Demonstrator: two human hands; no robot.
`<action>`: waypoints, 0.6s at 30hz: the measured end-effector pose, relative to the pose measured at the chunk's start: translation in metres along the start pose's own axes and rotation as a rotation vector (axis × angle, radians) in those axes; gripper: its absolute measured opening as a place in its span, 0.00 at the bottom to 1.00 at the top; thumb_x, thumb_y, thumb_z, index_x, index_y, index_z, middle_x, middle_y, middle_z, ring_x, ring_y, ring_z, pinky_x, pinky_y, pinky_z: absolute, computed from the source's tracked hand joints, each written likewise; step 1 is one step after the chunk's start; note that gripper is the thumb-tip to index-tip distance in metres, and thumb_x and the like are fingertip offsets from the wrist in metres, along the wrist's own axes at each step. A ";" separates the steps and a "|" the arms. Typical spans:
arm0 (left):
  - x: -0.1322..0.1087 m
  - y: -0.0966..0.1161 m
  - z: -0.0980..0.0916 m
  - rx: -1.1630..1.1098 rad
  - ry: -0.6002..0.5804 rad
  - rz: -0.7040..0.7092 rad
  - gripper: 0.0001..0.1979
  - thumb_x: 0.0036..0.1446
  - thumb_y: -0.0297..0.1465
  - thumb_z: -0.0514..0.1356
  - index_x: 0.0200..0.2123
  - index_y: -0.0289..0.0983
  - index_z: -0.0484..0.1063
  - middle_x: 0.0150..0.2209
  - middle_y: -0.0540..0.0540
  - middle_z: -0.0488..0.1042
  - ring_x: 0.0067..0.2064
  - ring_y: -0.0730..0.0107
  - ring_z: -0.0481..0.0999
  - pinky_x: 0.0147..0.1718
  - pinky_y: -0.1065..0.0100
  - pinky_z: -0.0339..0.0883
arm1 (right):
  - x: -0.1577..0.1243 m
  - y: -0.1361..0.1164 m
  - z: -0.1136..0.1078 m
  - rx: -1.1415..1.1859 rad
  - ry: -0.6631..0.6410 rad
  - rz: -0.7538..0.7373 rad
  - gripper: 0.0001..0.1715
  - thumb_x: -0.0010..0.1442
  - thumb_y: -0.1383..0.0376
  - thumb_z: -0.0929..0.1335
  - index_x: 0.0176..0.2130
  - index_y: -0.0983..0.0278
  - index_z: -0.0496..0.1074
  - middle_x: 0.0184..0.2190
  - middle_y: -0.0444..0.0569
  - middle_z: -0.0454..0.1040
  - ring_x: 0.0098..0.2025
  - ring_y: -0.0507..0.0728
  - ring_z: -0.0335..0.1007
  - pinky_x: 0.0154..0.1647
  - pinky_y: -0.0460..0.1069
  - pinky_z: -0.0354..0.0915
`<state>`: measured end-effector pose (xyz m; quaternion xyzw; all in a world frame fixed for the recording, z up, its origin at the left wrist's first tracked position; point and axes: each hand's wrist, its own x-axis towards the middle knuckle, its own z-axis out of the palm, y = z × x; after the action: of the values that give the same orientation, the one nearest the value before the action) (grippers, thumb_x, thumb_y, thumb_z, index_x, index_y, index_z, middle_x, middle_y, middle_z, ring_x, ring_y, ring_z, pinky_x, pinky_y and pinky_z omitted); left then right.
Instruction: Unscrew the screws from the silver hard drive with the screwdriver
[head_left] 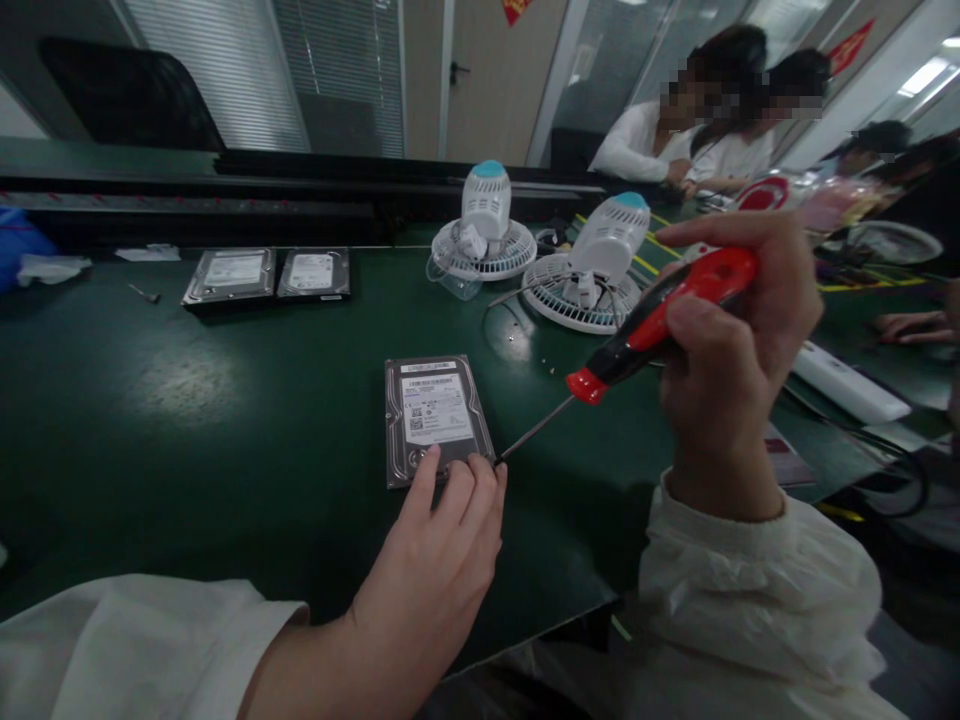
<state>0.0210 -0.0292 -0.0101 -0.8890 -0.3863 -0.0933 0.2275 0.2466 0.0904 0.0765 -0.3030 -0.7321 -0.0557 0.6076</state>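
Note:
A hard drive with a white label lies flat on the green table in front of me. My left hand is on its near edge, fingertips on the casing and round the near right corner; the thumb is largely hidden. In my right hand, closed round the handle, is a red and black screwdriver. Its thin shaft slants down to the left, and the tip meets the drive's near right corner beside my left fingertips. Whether a screw sits under the tip cannot be made out.
Two more hard drives, one beside another, lie at the back left. Two white fans stand face down behind. Several small screws lie loose nearby. A white power strip is at the right. Other people sit beyond.

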 end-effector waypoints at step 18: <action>0.000 -0.001 0.002 -0.005 0.019 0.006 0.34 0.60 0.40 0.65 0.65 0.28 0.72 0.55 0.34 0.77 0.55 0.46 0.69 0.63 0.43 0.57 | 0.001 -0.010 -0.003 -0.062 -0.050 0.126 0.20 0.61 0.52 0.72 0.44 0.65 0.77 0.36 0.45 0.71 0.33 0.50 0.61 0.38 0.50 0.59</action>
<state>0.0204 -0.0277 -0.0120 -0.8899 -0.3811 -0.1017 0.2292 0.2439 0.0815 0.0810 -0.3683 -0.7246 -0.0322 0.5817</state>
